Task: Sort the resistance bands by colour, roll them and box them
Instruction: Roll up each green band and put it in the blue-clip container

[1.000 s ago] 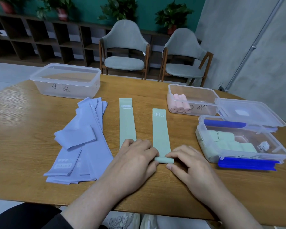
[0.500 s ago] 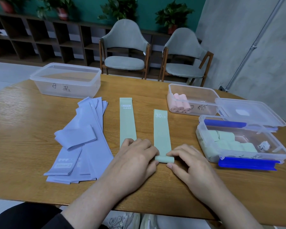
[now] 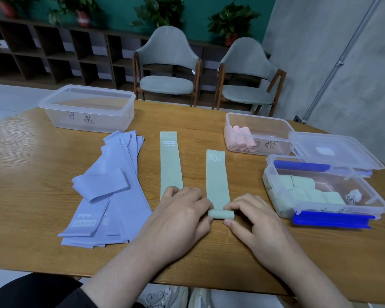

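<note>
**Green sort part-rolled; purple untouched**

Both hands, left [image 3: 182,210] and right [image 3: 257,221], pinch the started roll of a green band [image 3: 217,181] near the surface's front edge. A second green band [image 3: 171,165] lies flat beside it. Pink rolls sit in the pink box [image 3: 259,121], green rolls in the green box [image 3: 276,196]. The purple bands [image 3: 111,192] lie unrolled toward the left edge, their box [image 3: 87,121] without any.

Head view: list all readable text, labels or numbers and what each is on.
"30 LB": white print at the far end of the green band being rolled.
Other green band: small white label and icons, too small to read.
Purple bands: white label on the nearest one, upside down and blurred, unreadable.
Empty clear box: handwritten marks, not legible.
Pink-roll box and green-roll box: handwritten marks, not legible.
</note>
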Motion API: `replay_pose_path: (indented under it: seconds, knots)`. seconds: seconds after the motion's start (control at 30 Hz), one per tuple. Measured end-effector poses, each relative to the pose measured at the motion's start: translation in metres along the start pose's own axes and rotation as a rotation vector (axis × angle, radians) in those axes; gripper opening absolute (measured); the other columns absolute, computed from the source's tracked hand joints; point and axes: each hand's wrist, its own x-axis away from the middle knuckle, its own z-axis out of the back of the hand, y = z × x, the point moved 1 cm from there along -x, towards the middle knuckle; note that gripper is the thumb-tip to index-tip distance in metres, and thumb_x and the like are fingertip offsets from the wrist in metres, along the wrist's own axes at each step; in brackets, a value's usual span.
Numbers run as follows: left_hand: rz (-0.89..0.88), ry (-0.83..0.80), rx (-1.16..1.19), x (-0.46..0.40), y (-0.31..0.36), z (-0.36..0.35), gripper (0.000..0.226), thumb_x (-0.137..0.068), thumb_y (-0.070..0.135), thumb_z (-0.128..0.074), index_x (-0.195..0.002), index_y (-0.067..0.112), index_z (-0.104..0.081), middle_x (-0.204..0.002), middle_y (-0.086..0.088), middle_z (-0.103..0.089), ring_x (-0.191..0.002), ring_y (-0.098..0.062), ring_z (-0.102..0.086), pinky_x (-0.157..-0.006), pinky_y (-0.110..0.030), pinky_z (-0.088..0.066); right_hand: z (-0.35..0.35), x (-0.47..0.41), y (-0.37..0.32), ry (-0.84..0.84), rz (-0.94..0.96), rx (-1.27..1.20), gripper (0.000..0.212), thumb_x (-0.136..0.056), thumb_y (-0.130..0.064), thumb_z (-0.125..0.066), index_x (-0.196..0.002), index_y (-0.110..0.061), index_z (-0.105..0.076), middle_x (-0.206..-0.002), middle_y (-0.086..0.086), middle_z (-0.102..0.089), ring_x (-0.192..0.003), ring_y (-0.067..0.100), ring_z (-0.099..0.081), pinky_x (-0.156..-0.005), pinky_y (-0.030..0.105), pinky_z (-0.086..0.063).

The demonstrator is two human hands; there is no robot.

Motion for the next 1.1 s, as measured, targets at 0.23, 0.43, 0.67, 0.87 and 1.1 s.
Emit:
replay_pose_path:
  seconds: [0.23, 0.43, 0.67, 0.87, 1.1]
  knots:
    - [-0.001, 0.015, 0.028, 0.0011, 0.0001, 0.0016, 0.023, -0.095, 0.046, -0.047, -0.111, 0.035, -0.058, -0.103, 0.017, -0.054, -0.102, -0.007, -0.05, -0.099, -0.034, -0.036, -0.0015, 0.0002, 0.0003, 0.015, 0.009, -0.006, 0.016, -0.096, -0.037, -0.059, -0.109, -0.033, -0.067, -0.105, -0.028, -0.051, -0.108, 0.004, -0.051, -0.09, 0.032, -0.046]
    - [-0.002, 0.029, 0.05, 0.0008, 0.0007, 0.0015, 0.021, -0.098, 0.042, -0.045, -0.11, 0.033, -0.059, -0.102, 0.017, -0.054, -0.099, -0.006, -0.05, -0.098, -0.033, -0.037, -0.0013, 0.0013, 0.0014, 0.019, -0.001, -0.011, 0.022, -0.091, -0.037, -0.066, -0.113, -0.034, -0.064, -0.109, -0.03, -0.052, -0.112, 0.002, -0.051, -0.094, 0.032, -0.047]
    - [0.003, 0.024, 0.044, 0.0017, 0.0011, 0.0013, 0.028, -0.099, 0.046, -0.042, -0.116, 0.033, -0.06, -0.106, 0.018, -0.054, -0.104, -0.006, -0.05, -0.099, -0.034, -0.035, -0.0004, 0.0009, -0.0003, 0.019, 0.01, -0.007, 0.018, -0.094, -0.039, -0.058, -0.109, -0.033, -0.066, -0.107, -0.029, -0.052, -0.109, 0.003, -0.051, -0.091, 0.032, -0.047]
    - [-0.006, 0.025, 0.032, 0.0012, 0.0011, 0.0016, 0.021, -0.097, 0.046, -0.047, -0.11, 0.034, -0.057, -0.103, 0.017, -0.053, -0.103, -0.007, -0.049, -0.097, -0.034, -0.036, -0.0007, 0.0004, -0.0002, 0.004, 0.008, 0.001, 0.021, -0.093, -0.041, -0.059, -0.112, -0.034, -0.065, -0.108, -0.03, -0.051, -0.111, 0.003, -0.05, -0.093, 0.031, -0.046]
    - [0.001, 0.021, 0.027, 0.0019, 0.0009, 0.001, 0.027, -0.096, 0.049, -0.044, -0.113, 0.033, -0.059, -0.104, 0.017, -0.054, -0.103, -0.007, -0.05, -0.099, -0.033, -0.035, -0.001, 0.0009, -0.0001, 0.017, 0.021, -0.013, 0.018, -0.093, -0.042, -0.058, -0.109, -0.034, -0.064, -0.107, -0.029, -0.052, -0.108, 0.002, -0.051, -0.09, 0.034, -0.047]
